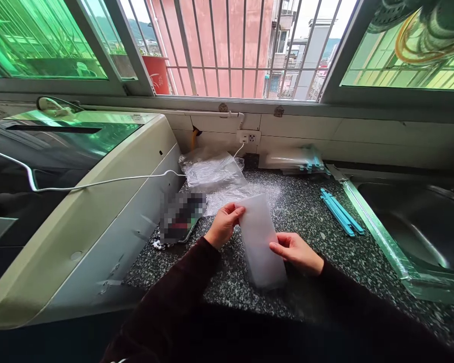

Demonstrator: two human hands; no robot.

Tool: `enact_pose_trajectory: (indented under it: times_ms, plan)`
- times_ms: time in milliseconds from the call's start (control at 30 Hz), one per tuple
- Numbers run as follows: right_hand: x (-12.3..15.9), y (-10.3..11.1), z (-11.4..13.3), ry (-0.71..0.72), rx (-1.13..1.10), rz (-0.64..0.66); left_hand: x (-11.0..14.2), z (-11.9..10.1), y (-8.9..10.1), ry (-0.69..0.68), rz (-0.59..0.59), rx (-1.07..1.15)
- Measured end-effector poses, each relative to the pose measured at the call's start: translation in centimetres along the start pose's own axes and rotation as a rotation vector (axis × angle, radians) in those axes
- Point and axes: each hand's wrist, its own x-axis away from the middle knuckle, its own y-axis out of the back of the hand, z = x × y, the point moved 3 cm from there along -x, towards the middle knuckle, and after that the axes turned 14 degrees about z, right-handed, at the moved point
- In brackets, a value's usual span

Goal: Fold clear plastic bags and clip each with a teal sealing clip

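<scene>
A frosted translucent plastic sleeve (260, 242) lies lengthwise over the dark speckled countertop (318, 222). My left hand (224, 225) pinches its far left corner between thumb and fingers. My right hand (295, 252) grips its right edge near the middle, fingers curled onto the plastic. Both arms wear dark maroon sleeves.
A heap of clear plastic bags (215, 176) lies behind the sleeve. A phone (181, 217) rests left of my hand. Blue sticks (340, 212) lie right, more stacked bags (298, 160) by the wall. A steel sink (419, 222) is at right, a white washing machine (79, 217) at left.
</scene>
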Motion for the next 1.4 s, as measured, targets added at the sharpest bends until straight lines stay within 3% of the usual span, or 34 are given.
enact_pose_trajectory:
  times_ms: [167, 267, 467, 667, 767, 833, 900, 1000, 1133, 1267, 1333, 1400]
  plan:
    - [0.2, -0.7, -0.5, -0.083, 0.104, 0.113, 0.1, -0.5, 0.2, -0.07, -0.12, 0.046]
    - [0.1, -0.4, 0.0, -0.032, 0.065, 0.154, 0.3, -0.1, -0.4, -0.013, -0.056, 0.016]
    - [0.4, 3.1, 1.1, 0.142, 0.033, -0.289, 1.2, 1.3, -2.6, 0.127, 0.246, -0.24]
    - [0.5, 4.1, 1.3, 0.153, 0.192, -0.334, 1.7, 3.0, -3.5, 0.318, 0.427, -0.283]
    - [2.3, 7.2, 1.7, 0.111, 0.387, -0.47, 1.7, 3.1, -2.9, 0.351, 0.377, -0.284]
    - [4.9, 10.2, 1.8, -0.012, 0.601, -0.75, 1.6, 2.9, -2.5, 0.335, 0.338, -0.266]
    - [7.8, 12.6, 1.3, -0.323, 0.871, -0.948, 1.5, 2.8, -2.4, 0.332, 0.322, -0.243]
    - [10.7, 14.1, -0.2, -0.731, 1.071, -0.956, 1.4, 2.8, -2.4, 0.328, 0.304, -0.229]
    - [11.2, 13.7, -1.7, -0.907, 1.103, -0.858, 1.5, 2.9, -2.5, 0.329, 0.303, -0.219]
    - [10.4, 13.6, -1.9, -0.88, 1.159, -0.857, 1.4, 2.9, -2.3, 0.324, 0.284, -0.2]
    - [10.2, 13.5, -1.8, -0.756, 1.195, -0.91, 1.3, 2.8, -2.1, 0.312, 0.262, -0.185]
    - [9.8, 13.1, -1.4, -0.524, 1.216, -0.962, 1.2, 2.8, -2.0, 0.303, 0.235, -0.16]
